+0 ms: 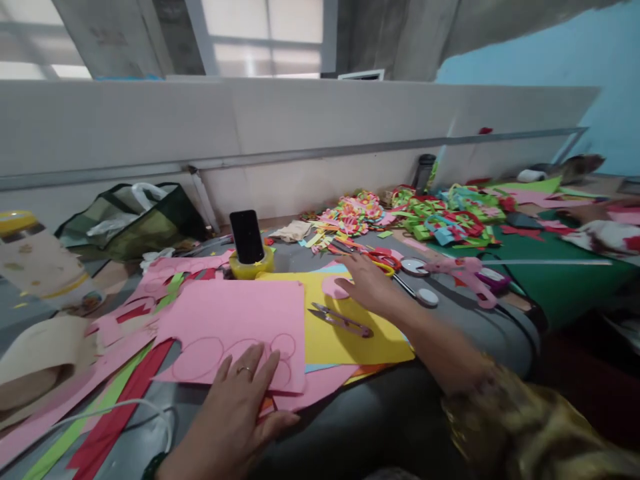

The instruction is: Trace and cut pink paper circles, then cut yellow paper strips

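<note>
My left hand [245, 393] rests with spread fingers on a pink felt-like sheet [235, 310] that has circles drawn along its near edge. A ring is on one finger. Over the yellow sheet [320, 343] to the right reaches my right hand [367, 283], its thumb and fingers apart. Close by its thumb lies a pink round piece [334, 287]; whether they touch I cannot tell. A pair of thread snips [345, 321] lies on the yellow sheet, just below that piece. Other coloured sheets stick out from under both.
A phone [247, 237] leans upright on a yellow tape roll. Behind and right are piles of coloured strips [355, 213], scissors [384, 262] and a pink glue gun [465, 273]. Left stand a bottle [47, 263], a bag [135, 223] and a white cable [125, 403].
</note>
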A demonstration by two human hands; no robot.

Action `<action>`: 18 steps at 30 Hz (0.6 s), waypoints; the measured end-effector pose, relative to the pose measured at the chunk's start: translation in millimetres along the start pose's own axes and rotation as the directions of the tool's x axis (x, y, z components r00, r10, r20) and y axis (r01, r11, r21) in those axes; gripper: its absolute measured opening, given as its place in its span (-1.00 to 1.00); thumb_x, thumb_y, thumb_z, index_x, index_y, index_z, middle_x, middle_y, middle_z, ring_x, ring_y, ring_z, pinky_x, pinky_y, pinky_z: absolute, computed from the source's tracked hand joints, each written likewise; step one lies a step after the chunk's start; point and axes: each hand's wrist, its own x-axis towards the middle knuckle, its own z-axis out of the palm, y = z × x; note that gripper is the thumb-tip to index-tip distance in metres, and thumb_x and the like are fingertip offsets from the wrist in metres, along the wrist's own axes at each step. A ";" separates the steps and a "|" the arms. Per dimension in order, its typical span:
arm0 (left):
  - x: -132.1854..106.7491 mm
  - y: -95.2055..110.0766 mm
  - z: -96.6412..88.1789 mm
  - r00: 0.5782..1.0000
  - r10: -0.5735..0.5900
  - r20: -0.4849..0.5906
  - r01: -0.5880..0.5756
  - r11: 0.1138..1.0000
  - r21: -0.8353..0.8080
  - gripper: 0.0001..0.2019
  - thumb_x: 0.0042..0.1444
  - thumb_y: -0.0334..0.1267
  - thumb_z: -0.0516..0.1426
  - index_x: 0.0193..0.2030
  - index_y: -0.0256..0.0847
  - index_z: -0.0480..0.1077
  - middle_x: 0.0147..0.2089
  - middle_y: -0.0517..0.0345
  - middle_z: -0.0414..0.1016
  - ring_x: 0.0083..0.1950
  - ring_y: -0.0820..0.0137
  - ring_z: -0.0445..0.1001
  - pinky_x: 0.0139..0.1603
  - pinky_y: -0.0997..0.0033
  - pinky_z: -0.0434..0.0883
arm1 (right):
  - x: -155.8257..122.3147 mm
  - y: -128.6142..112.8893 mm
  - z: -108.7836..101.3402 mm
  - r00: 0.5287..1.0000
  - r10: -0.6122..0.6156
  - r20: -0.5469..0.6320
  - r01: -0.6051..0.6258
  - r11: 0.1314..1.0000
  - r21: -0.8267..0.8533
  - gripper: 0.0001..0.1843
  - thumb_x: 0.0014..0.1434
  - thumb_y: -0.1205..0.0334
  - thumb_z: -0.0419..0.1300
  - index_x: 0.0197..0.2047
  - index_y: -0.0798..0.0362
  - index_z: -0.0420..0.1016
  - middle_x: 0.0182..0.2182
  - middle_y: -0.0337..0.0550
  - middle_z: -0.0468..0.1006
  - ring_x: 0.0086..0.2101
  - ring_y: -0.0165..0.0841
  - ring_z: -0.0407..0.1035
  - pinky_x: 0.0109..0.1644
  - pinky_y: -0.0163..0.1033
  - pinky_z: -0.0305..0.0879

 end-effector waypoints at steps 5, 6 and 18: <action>5.4 32.8 12.3 0.997 -0.042 -0.064 0.037 0.996 -0.087 -0.33 0.20 0.07 -0.05 0.31 -0.38 0.08 0.35 -0.27 0.04 0.36 0.04 0.01 0.27 -0.07 0.10 | -57.1 -48.7 18.8 0.862 -0.459 0.214 0.452 0.888 0.085 -0.53 -0.02 0.42 0.20 0.02 0.02 0.41 -0.06 -0.06 0.43 -0.06 -0.23 0.27 0.00 -0.13 0.24; 5.4 35.7 12.5 0.995 -0.033 -0.097 0.021 0.992 -0.123 -0.37 0.21 0.02 -0.05 0.31 -0.37 0.07 0.35 -0.26 0.03 0.36 0.07 0.02 0.26 -0.04 0.13 | -62.7 -53.6 25.2 0.835 -0.512 0.204 0.506 0.859 0.085 -0.53 -0.02 0.43 0.20 0.01 0.03 0.41 -0.06 -0.05 0.43 -0.08 -0.24 0.27 -0.01 -0.13 0.25; -38.7 -64.9 -30.5 0.667 -0.689 -0.284 0.676 0.720 -0.159 -0.54 0.12 0.20 -0.08 -0.30 -0.14 0.39 -0.41 0.10 0.48 -0.35 0.20 0.46 -0.41 0.34 0.23 | -57.8 -7.7 14.1 0.967 -0.254 0.011 0.249 0.937 -0.244 -0.75 0.22 0.19 0.07 -0.14 0.13 0.47 -0.17 0.03 0.49 -0.13 -0.15 0.30 -0.07 -0.05 0.27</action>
